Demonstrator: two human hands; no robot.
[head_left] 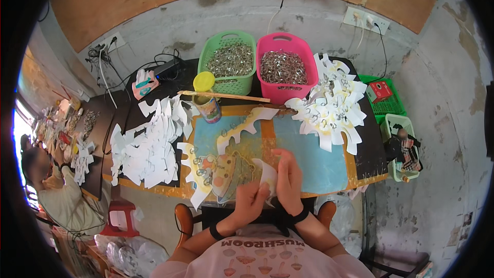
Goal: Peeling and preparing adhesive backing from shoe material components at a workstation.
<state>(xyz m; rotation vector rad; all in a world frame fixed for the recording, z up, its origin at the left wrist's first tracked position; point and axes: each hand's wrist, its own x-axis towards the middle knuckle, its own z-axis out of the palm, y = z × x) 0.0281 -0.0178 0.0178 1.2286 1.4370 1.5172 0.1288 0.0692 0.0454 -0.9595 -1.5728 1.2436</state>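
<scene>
Taking clock positions from the hands, the left hand has its fingers curled, thumb and forefinger grasping the curved white piece, which stands between the two hands at the near edge of the table; the right hand has its fingers bent against the piece's far side, and I cannot tell whether they clench it. Squeezing from both sides could crease the piece, since it looks thin and is already bowed. At 9 o'clock a toothed white strip pokes past the table's edge, so a passing sleeve might drag it off. At 11 o'clock a ringed strip lies close by, and its rings could snag on others if pulled. Beyond it, a stick lies across the can, and a knock could tip both. At about 1 o'clock the ringed heap is loosely stacked; one more piece laid carelessly might start a slide, tangling its rings
</scene>
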